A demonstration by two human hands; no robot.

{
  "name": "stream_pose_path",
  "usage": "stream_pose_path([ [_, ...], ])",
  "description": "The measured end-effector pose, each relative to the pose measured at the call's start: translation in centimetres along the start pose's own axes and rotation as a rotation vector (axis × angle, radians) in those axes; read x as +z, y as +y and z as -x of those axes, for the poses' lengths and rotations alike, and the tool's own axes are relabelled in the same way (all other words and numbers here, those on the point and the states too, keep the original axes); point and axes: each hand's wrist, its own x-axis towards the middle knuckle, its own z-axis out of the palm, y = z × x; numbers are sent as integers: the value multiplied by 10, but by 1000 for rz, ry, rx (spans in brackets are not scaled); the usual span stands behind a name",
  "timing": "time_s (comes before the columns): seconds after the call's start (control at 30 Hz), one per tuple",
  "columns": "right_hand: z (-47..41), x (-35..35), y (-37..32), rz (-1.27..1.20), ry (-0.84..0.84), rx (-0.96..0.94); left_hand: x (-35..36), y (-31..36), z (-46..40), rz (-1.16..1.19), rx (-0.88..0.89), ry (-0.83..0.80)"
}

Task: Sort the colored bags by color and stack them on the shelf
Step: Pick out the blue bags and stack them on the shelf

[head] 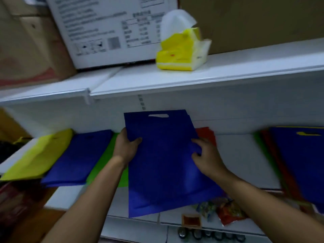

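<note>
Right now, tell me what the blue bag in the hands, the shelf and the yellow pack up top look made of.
Blue bag: probably non-woven fabric, matte; it bends softly and has a die-cut handle slot.
Shelf: likely painted metal, smooth white with a slight sheen and thin folded edges.
Yellow pack: thin glossy plastic wrap, crinkled, with a soft white tissue sticking out.
</note>
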Motion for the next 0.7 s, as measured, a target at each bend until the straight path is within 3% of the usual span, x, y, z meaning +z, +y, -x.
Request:
stream_pose_path([
  [0.2,-6,104,-73,16,-120,-55,-131,-40,1,-47,45,175],
  [0.43,-34,216,-140,-45,-292,-111,-246,-81,-20,-373,-72,364],
  [0.7,-79,322,-175,-28,-456,-76,-332,-127,-71,-396,-227,295],
])
